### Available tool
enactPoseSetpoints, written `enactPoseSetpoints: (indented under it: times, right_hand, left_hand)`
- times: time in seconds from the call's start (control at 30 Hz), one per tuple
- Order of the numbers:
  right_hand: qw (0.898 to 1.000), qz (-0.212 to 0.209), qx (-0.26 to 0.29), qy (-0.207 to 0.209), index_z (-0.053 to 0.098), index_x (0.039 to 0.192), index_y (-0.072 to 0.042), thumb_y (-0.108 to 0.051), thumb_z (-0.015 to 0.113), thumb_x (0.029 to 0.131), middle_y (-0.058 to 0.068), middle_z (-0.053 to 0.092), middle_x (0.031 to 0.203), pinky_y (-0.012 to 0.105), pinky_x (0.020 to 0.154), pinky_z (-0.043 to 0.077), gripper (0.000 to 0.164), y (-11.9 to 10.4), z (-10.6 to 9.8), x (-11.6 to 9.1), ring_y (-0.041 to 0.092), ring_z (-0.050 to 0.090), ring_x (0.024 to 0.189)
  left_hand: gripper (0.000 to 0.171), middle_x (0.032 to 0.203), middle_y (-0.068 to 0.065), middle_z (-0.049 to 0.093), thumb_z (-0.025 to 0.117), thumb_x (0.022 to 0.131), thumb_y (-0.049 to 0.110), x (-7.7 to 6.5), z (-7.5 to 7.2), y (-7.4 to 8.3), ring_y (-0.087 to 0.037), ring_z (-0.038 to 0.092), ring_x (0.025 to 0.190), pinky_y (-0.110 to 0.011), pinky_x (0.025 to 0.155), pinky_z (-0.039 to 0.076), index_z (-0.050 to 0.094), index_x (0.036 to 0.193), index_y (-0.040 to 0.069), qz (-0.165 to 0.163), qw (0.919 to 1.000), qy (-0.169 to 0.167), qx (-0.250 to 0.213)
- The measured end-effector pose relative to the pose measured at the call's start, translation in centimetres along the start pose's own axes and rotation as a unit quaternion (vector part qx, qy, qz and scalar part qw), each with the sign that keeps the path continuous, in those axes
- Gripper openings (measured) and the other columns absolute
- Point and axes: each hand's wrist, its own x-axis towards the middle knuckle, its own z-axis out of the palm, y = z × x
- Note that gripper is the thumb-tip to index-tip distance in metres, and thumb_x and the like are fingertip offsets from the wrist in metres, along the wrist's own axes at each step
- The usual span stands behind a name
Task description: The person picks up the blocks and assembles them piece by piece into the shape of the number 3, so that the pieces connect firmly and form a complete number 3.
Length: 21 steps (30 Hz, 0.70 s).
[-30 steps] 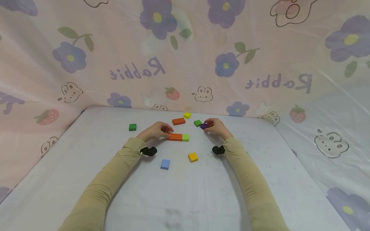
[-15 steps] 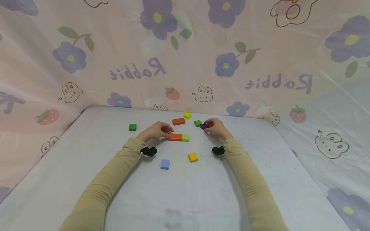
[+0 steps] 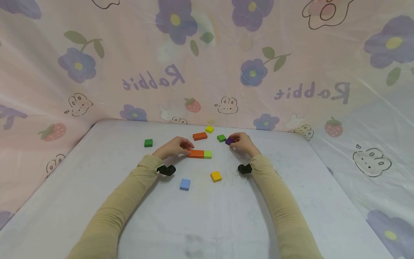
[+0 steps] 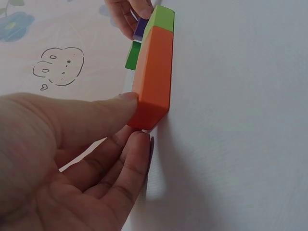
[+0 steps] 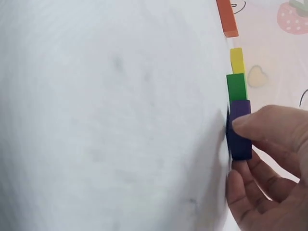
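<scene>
My left hand (image 3: 175,146) is at the left end of an orange block (image 3: 196,154); in the left wrist view its thumb lies along the block's side and the fingertips are curled at its near end. A light green block (image 3: 207,154) sits flush against the orange block's right end. Across from it, my right hand (image 3: 242,142) pinches a small purple block (image 5: 240,130) between thumb and fingers. Just left of the purple block lies a green block (image 3: 221,138), with a narrow gap in the head view.
Behind lie a second orange block (image 3: 199,136) and a yellow block (image 3: 209,129). A dark green block (image 3: 148,143) is off to the left. Nearer are a blue block (image 3: 185,184) and an amber-yellow block (image 3: 216,176). A printed curtain (image 3: 207,86) borders the white table (image 3: 207,223).
The purple block in my right hand has shifted slightly right, away from the green block. My left hand and the orange block stay put.
</scene>
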Motion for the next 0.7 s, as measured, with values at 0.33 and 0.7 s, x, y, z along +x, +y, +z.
enactPoseSetpoints:
  times: [0.33,0.7]
  right_hand:
    - [0.999,-0.019,0.03,0.015,0.057,0.128,0.001,-0.003,0.066,0.086,0.02,0.058,0.122,0.043,0.096,0.042,0.043,-0.2,-0.9,-0.4,0.032,0.053,0.11]
    - [0.997,-0.063,0.04,0.021,0.059,0.125,-0.001,-0.004,0.066,0.087,0.017,0.059,0.122,0.044,0.095,0.043,0.04,-1.4,-1.9,-0.8,0.031,0.053,0.111]
  left_hand:
    - [0.025,0.102,-0.01,0.064,0.067,0.088,0.003,-0.3,-0.1,0.5,-0.02,0.055,0.089,-0.029,0.081,0.045,0.066,0.113,-0.001,-0.002,0.9999,0.004,-0.01]
    - [0.025,0.105,-0.01,0.065,0.067,0.088,0.002,-0.2,0.0,0.3,-0.02,0.056,0.09,-0.029,0.083,0.046,0.065,0.113,-0.002,0.002,1.0,0.003,-0.008]
